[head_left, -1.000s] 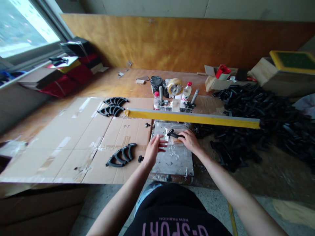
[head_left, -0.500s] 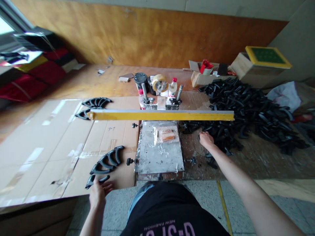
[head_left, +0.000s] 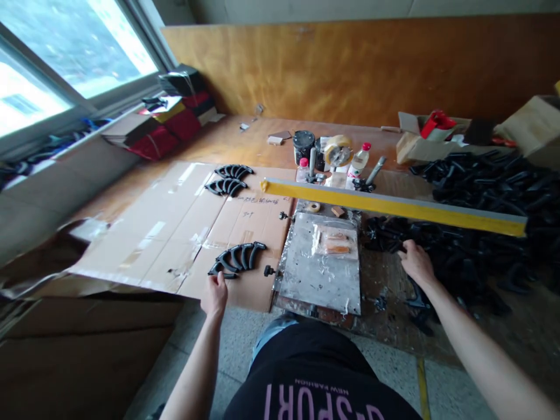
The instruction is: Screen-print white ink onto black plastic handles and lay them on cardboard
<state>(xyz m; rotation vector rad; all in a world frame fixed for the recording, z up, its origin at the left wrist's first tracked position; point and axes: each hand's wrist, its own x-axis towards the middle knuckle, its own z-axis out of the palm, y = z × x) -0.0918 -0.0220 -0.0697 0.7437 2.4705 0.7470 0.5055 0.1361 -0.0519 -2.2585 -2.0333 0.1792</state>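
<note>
My left hand [head_left: 215, 293] is at the near end of a fan-shaped row of black curved pieces [head_left: 238, 256] on the cardboard. Its fingers are closed on the nearest black curved piece [head_left: 228, 276], which lies flat beside the others. My right hand [head_left: 416, 263] is at the near left edge of a heap of similar black pieces [head_left: 476, 245]. Its fingers are pinched together on a black piece, mostly hidden by the hand and the heap. Between my hands lies a worn metal plate [head_left: 317, 280] with a clear packet of orange-brown strips [head_left: 336, 242] on it.
A long yellow bar [head_left: 394, 205] spans above the plate and part of the heap. Behind it stand bottles [head_left: 359, 160], a tape roll [head_left: 339, 151] and a black tub [head_left: 303, 146]. Two more rows of black pieces [head_left: 230, 181] lie on the cardboard [head_left: 144, 233]. Black knobs [head_left: 270, 270] stick out beside the plate.
The view has swung left, bringing the window in. My left fingers have gone from spread to closed, and the nearest piece now sits closer to its row. My right hand remains at the heap.
</note>
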